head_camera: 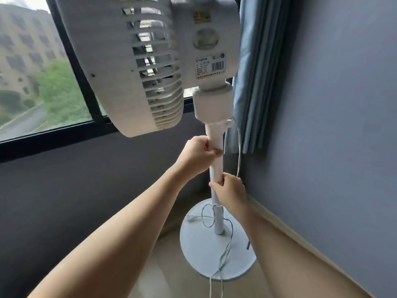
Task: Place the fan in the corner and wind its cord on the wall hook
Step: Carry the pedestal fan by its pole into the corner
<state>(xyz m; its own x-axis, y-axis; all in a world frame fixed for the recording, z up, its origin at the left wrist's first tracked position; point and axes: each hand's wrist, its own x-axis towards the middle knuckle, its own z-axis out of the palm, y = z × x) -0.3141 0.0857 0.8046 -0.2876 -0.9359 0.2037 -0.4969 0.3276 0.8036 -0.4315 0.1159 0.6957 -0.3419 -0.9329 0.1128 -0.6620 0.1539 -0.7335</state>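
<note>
A white pedestal fan [150,61] stands in the room corner, its head turned toward the window. Both of my hands grip its white pole [216,164]: my left hand [196,154] higher up, my right hand [231,192] below it. The round white base [204,254] rests on the floor near the wall. The thin white cord [223,259] hangs from the neck, loops loosely around the lower pole and trails across the base toward me; its plug [192,217] lies on the base. No wall hook is in view.
A blue curtain [257,82] hangs right behind the fan. The blue-grey wall [333,147] with a pale skirting board runs along the right. A dark-framed window [71,67] fills the upper left above a dark wall. The floor is light wood.
</note>
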